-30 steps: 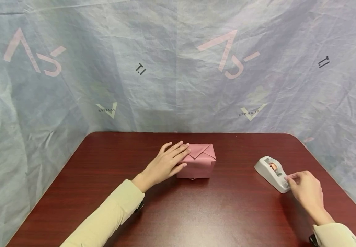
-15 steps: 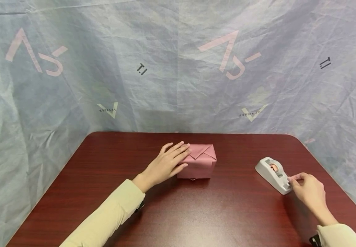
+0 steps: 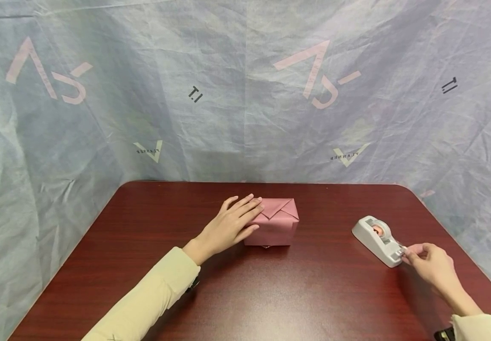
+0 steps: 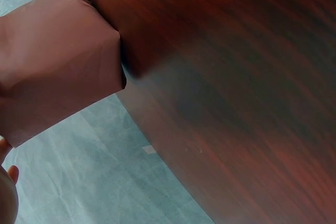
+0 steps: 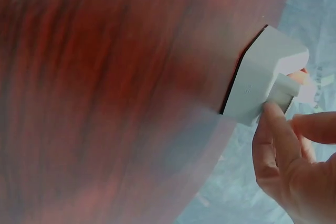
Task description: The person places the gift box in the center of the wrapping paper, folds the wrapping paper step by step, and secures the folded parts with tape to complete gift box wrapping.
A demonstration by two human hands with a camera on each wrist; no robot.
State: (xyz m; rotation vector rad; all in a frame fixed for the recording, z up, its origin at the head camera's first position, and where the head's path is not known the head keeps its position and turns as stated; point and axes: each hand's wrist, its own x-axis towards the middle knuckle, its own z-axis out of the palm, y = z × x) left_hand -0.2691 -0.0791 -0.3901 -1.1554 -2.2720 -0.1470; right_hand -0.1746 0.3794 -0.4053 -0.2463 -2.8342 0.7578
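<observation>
A box wrapped in pink paper (image 3: 277,229) stands mid-table, with folded flaps meeting on its top. My left hand (image 3: 226,229) rests on its left end, fingers stretched over the top and thumb along the near side. The left wrist view has the box's plain paper sides (image 4: 58,61), with part of the hand at the lower left edge. To the right sits a white tape dispenser (image 3: 375,239) holding a small roll. At its cutter end my right hand (image 3: 434,267) pinches the end of the clear tape (image 3: 402,247) between thumb and fingers; the right wrist view shows the fingertips beside the cutter.
Both things stand on a dark red wood-grain table (image 3: 313,293) with rounded far corners. A grey-blue printed cloth (image 3: 211,128) hangs behind the table and along its sides.
My right hand has drawn back slightly to the right and toward me from the cutter, and a short stretch of tape now shows. My left hand and the box stay put.
</observation>
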